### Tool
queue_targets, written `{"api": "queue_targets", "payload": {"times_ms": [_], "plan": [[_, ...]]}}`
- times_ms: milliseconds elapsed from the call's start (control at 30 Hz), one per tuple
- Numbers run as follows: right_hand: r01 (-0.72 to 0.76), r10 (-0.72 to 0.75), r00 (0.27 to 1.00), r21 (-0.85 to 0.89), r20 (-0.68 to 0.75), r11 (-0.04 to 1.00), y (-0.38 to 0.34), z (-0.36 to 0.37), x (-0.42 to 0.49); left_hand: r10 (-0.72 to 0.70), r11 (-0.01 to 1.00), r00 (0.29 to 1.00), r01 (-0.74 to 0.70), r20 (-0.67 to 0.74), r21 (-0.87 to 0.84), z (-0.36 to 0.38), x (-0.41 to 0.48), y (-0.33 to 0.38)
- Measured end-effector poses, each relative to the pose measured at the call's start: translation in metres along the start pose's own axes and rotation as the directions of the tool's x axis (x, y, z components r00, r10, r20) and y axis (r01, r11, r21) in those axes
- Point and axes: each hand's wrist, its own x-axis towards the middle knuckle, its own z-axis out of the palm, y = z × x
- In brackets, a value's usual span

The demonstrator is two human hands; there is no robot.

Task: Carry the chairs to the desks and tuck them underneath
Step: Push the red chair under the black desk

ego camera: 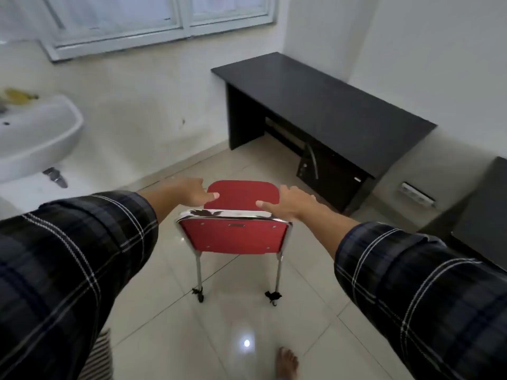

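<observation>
The left hand (pixel 186 192) and right hand (pixel 290 202) rest with fingers spread at the two top corners of the red chair (pixel 233 234) backrest; whether either hand grips it cannot be told. The chair stands on the tiled floor (pixel 170 325) directly below the hands. The dark worktop (pixel 329 105) lies well beyond the right hand, so carrying and tucking under remain to be done.
</observation>
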Motion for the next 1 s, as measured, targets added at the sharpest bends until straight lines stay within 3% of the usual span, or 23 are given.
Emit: {"api": "queue_targets", "payload": {"times_ms": [133,233,333,433,500,533,600,667,733,833,900,1000], "plan": [[0.092,-0.091,0.993,-0.009,0.08,0.996,-0.028,0.028,0.011,-0.056,0.993,0.996,0.063,0.065,-0.103,0.037,0.0,-0.036],[0.111,-0.11,0.994,0.027,-0.02,0.994,-0.034,0.053,0.018,-0.068,0.895,0.995,0.094,0.075,-0.436,0.065,0.006,-0.039],[-0.02,0.055,0.971,0.15,-0.233,0.988,-0.037,0.068,0.021,-0.249,0.584,0.965,0.221,0.087,-0.781,0.079,0.013,-0.029],[-0.106,0.239,0.899,0.348,-0.368,0.932,-0.038,0.08,0.03,-0.409,0.286,0.896,0.308,0.175,-0.907,0.084,0.025,-0.015],[-0.18,0.417,0.824,0.521,-0.383,0.835,-0.039,0.084,0.036,-0.483,0.064,0.839,0.319,0.25,-0.946,0.087,0.034,-0.011],[-0.24,0.545,0.772,0.645,-0.326,0.726,-0.038,0.085,0.038,-0.502,-0.067,0.812,0.306,0.297,-0.95,0.089,0.037,-0.01],[-0.304,0.774,0.63,0.9,-0.056,0.312,-0.034,0.082,0.044,-0.454,-0.372,0.787,0.259,0.418,-0.891,0.089,0.04,-0.009],[-0.322,0.777,0.548,0.936,0.31,-0.145,-0.025,0.078,0.05,-0.269,-0.687,0.811,0.217,0.52,-0.693,0.092,0.045,-0.008],[-0.32,0.656,0.525,0.839,0.543,-0.439,-0.017,0.075,0.052,-0.075,-0.853,0.853,0.213,0.517,-0.475,0.101,0.049,-0.01],[-0.248,0.462,0.585,0.689,0.666,-0.681,-0.009,0.074,0.057,0.037,-0.926,0.9,0.195,0.434,-0.324,0.115,0.055,-0.017],[-0.249,0.353,0.643,0.621,0.68,-0.743,-0.005,0.077,0.058,0.07,-0.932,0.907,0.207,0.415,-0.298,0.122,0.059,-0.025],[-0.299,0.25,0.689,0.581,0.681,-0.757,-0.003,0.075,0.055,0.061,-0.914,0.908,0.218,0.414,-0.344,0.12,0.066,-0.033]]}}
